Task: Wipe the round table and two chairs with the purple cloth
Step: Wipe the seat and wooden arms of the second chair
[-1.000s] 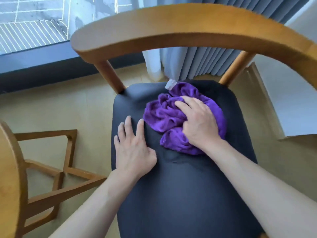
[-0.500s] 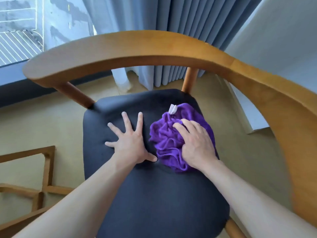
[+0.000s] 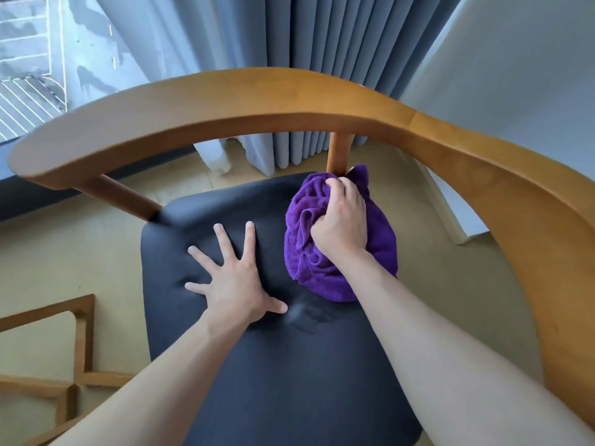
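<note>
Leaning over the chair [image 3: 483,175], you had its dark padded seat [image 3: 273,365] under both palms; the cushion dented softly, so it looked as if it would give under pressure. The purple cloth [image 3: 380,262] sat bunched at the seat's far right corner, touching the wooden back post [image 3: 337,152]. It looked light, limp and plush, best taken by a fistful of folds. Your right hand [image 3: 341,220] was curled down, clutching those folds. Your left hand [image 3: 231,278] lay flat beside it, fingers [image 3: 249,235] splayed wide, gripping nothing, bracing.
</note>
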`<state>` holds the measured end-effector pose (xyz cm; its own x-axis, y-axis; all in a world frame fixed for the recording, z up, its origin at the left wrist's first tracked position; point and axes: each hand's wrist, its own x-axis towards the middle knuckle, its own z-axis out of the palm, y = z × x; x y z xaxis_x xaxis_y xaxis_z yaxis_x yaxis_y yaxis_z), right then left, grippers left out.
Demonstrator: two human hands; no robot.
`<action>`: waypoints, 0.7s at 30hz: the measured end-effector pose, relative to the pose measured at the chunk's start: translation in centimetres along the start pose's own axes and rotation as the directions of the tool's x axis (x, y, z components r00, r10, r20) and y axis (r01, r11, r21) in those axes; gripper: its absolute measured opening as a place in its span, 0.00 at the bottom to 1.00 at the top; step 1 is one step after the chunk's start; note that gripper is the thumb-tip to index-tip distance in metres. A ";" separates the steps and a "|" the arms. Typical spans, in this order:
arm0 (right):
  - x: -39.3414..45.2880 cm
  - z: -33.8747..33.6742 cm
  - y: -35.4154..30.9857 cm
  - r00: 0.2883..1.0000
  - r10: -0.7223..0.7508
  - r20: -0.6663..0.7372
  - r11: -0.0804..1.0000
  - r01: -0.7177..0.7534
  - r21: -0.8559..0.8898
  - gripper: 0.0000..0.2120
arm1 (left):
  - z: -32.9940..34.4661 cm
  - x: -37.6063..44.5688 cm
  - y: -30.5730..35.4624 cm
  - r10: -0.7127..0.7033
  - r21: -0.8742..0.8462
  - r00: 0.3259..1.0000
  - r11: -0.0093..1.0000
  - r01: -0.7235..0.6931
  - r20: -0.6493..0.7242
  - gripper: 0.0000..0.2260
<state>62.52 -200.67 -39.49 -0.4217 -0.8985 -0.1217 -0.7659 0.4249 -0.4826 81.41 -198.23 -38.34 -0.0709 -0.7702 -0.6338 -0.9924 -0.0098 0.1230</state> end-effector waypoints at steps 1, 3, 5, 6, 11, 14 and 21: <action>-0.8 -0.5 1.0 1.000 -0.027 0.008 0.999 0.027 -0.024 0.28 | -0.1 -0.1 0.0 0.001 -0.005 1.000 1.000 -0.001 0.003 0.73; -2.4 -1.4 3.0 0.999 0.050 0.008 0.998 -0.049 -0.041 0.27 | -0.2 -0.1 -0.1 0.008 -0.003 1.000 1.000 -0.008 0.001 0.73; -3.3 -1.8 3.8 0.958 0.287 0.002 0.957 -0.287 0.032 0.28 | -0.4 -0.2 0.0 0.005 -0.012 1.000 1.000 -0.005 0.003 0.73; -3.2 -1.6 3.5 0.917 0.398 0.000 0.914 -0.397 0.083 0.28 | -0.4 -0.2 0.0 0.004 -0.015 1.000 1.000 -0.004 0.002 0.73; -1.1 0.5 -0.9 0.982 0.171 -0.076 0.985 -0.168 0.043 0.26 | -0.1 -0.2 -0.1 -0.002 -0.012 1.000 1.000 0.002 0.008 0.73; 0.9 1.9 -3.0 0.973 -0.221 0.068 0.973 0.224 -0.049 0.26 | 0.1 0.0 -0.1 -0.002 -0.014 1.000 1.000 0.002 0.008 0.73; 0.3 0.3 0.3 0.989 -0.146 0.033 0.987 0.144 0.075 0.32 | 0.0 0.2 0.0 -0.011 -0.017 1.000 1.000 0.012 0.022 0.73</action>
<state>62.36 -200.84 -39.94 -0.2887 -0.9542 -0.0786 -0.7801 0.2821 -0.5585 81.37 -198.37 -38.47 -0.0617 -0.7561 -0.6515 -0.9912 -0.0299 0.1286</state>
